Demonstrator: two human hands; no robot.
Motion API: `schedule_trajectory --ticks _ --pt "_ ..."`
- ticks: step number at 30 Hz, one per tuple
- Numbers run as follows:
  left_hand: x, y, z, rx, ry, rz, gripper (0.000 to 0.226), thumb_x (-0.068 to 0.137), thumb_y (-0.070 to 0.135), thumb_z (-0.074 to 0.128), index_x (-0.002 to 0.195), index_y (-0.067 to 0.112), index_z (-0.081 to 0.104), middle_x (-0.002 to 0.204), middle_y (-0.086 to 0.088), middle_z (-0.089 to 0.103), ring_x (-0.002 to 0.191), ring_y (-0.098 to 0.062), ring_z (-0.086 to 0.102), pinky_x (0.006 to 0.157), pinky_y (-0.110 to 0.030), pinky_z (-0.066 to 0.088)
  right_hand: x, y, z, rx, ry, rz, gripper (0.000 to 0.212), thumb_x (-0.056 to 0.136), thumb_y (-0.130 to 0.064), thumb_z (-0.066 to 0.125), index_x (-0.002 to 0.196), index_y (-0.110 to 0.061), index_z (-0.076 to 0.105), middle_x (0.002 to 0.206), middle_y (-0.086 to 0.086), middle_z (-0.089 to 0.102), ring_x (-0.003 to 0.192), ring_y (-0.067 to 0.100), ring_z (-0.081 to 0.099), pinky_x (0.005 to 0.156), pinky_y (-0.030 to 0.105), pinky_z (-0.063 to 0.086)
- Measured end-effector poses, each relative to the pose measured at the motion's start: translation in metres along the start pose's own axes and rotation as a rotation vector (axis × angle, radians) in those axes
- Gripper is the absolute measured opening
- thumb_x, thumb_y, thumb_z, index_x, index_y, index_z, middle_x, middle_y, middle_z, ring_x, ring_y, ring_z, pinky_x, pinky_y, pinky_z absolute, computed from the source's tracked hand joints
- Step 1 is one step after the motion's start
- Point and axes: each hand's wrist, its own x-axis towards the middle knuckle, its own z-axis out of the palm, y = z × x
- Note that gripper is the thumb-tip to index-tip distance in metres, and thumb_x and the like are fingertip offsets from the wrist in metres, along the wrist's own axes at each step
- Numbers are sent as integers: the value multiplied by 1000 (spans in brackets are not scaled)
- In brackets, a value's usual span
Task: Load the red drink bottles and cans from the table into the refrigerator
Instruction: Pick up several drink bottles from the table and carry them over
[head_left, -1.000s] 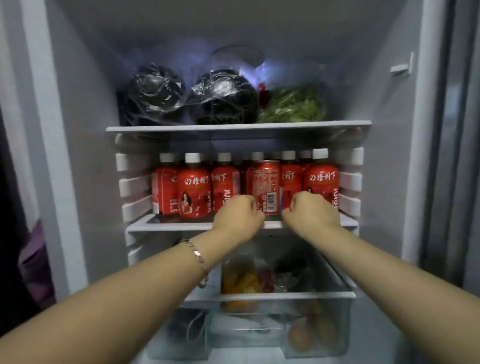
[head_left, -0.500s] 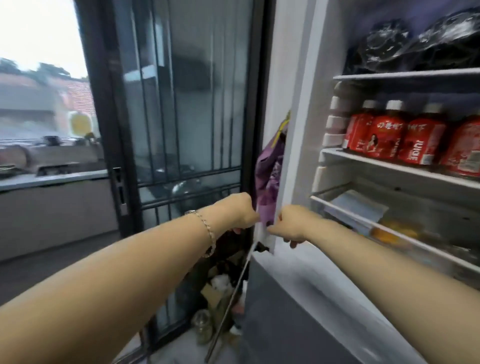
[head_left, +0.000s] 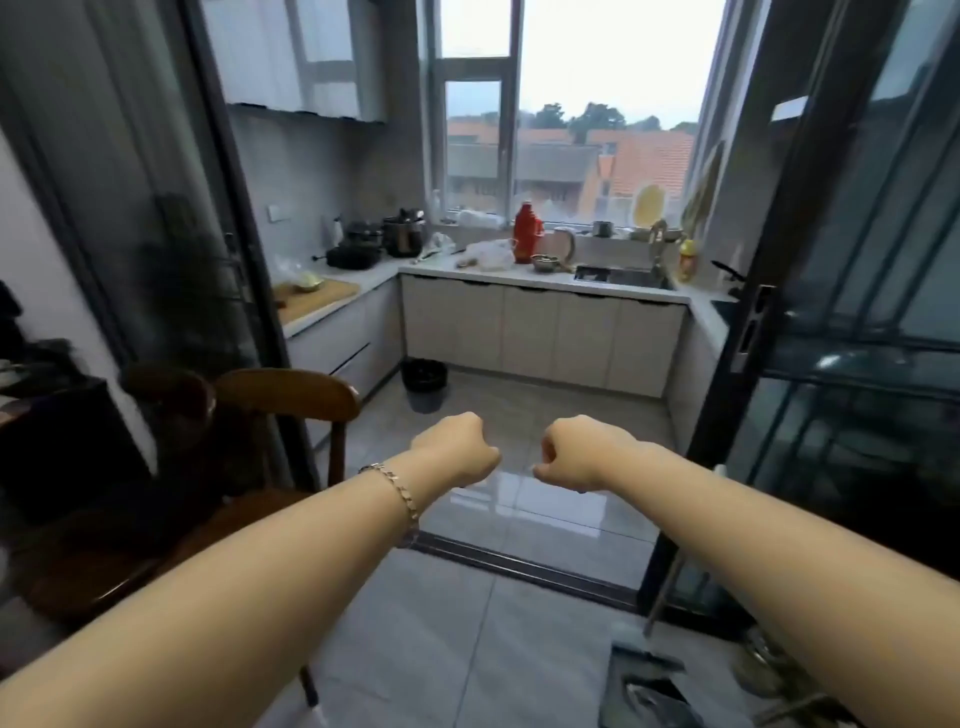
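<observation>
Fingers on the left hand (head_left: 457, 449) are curled under into a loose fist with nothing in them, and the right hand (head_left: 582, 454) is the same, also holding nothing. The two fists sit just beside each other, not touching, over the grey floor tiles (head_left: 467, 649). There's a chain bracelet (head_left: 400, 493) on the left wrist. A wooden chair (head_left: 291, 389) is at 9 o'clock from the hands and a dark glass door (head_left: 857, 364) at 3. Way out at 12 o'clock a red flask (head_left: 525, 231) stands on the kitchen counter (head_left: 519, 278). Where the drink bottles and cans are, this view can't tell.
</observation>
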Motion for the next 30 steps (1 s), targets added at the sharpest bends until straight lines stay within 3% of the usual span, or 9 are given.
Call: schedule_trajectory --ticks 2,4,7,10,14,18,21,24,30 --pt "-21 -61 -17 -25 16 -72 20 89 29 49 98 12 58 93 -7 63 86 -23 62 74 -33 51 17 -59 10 -21 0 -108 25 86 -33 53 89 -11 63 80 4 64 84 24 61 67 29 46" --pt "-52 -133 -39 -18 53 -165 19 90 28 49 98 13 57 95 -7 63 86 -23 61 72 -32 49 33 -134 24 -17 -21 -248 25 86 -38 55 87 -15 62 87 3 64 83 22 59 65 27 43" --pt "-99 -239 -71 -8 99 -318 17 90 29 49 98 15 56 98 -5 63 88 -23 61 69 -31 46 44 -249 46 -31 -52 -411 21 88 -39 55 79 -21 55 80 1 60 72 15 56 58 24 41" --pt "-156 -338 -105 -4 123 -485 22 89 29 48 101 13 59 100 -6 63 91 -26 60 76 -33 48 53 -363 66 -66 -41 -563 20 89 -39 53 88 -19 58 80 -2 58 79 17 60 68 29 52" --pt "-229 -447 -140 -9 171 -673 22 89 28 47 101 13 59 100 -6 63 90 -26 61 73 -31 47 50 -500 84 -68 -35 -736 26 87 -39 54 99 -18 63 93 -1 60 91 20 60 74 31 50" --pt "-285 -537 -164 -62 256 -844 21 90 29 47 101 15 58 98 -4 62 88 -24 60 71 -30 46 44 -623 102 -122 -78 -910 27 87 -39 55 100 -18 63 98 1 62 90 21 60 68 29 45" --pt "-304 -577 -168 -80 311 -906 14 91 28 46 93 18 56 92 -1 59 83 -21 57 64 -28 40 46 -677 112 -122 -86 -974 28 86 -39 53 102 -17 62 99 2 63 91 24 61 69 29 45" --pt "-327 -641 -179 -145 332 -1008 18 93 28 46 98 15 58 92 -1 60 86 -20 60 71 -30 49 57 -761 132 -166 -107 -1077 23 87 -39 53 96 -19 60 93 0 61 84 21 59 67 30 47" --pt "-349 -768 -220 -159 448 -1139 15 92 28 47 88 17 57 93 0 64 80 -17 60 63 -27 47 86 -915 144 -213 -142 -1230 26 91 -35 54 106 -16 63 100 2 64 91 20 63 83 34 54"
